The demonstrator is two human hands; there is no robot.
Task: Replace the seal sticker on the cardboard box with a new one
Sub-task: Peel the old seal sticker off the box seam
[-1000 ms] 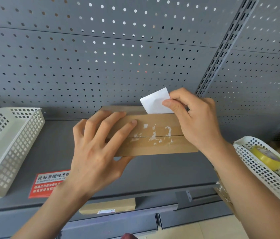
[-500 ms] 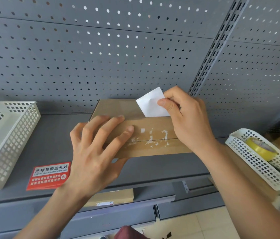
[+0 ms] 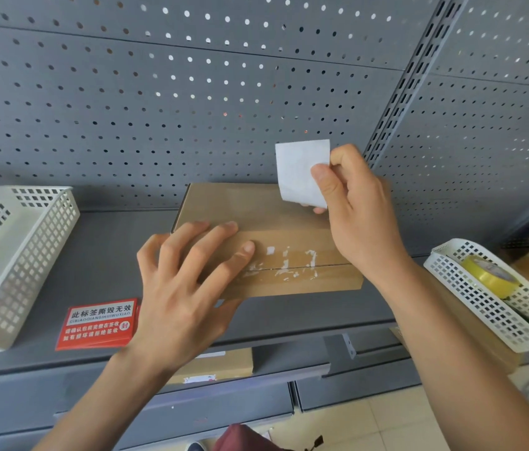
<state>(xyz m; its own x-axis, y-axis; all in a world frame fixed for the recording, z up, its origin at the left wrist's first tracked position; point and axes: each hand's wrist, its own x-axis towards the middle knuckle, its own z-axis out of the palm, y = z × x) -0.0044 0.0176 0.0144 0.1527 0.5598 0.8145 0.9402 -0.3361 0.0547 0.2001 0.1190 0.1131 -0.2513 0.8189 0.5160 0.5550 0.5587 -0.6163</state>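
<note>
A grey shelf is carrying the cardboard box at its centre, with white sticker scraps clinging along the front seam. The left hand is lying on the box's 9 o'clock end, fingers spread flat. At 1 o'clock the right hand is pinching a white sticker sheet between thumb and fingers, and red stickers are lying at 8 o'clock.
</note>
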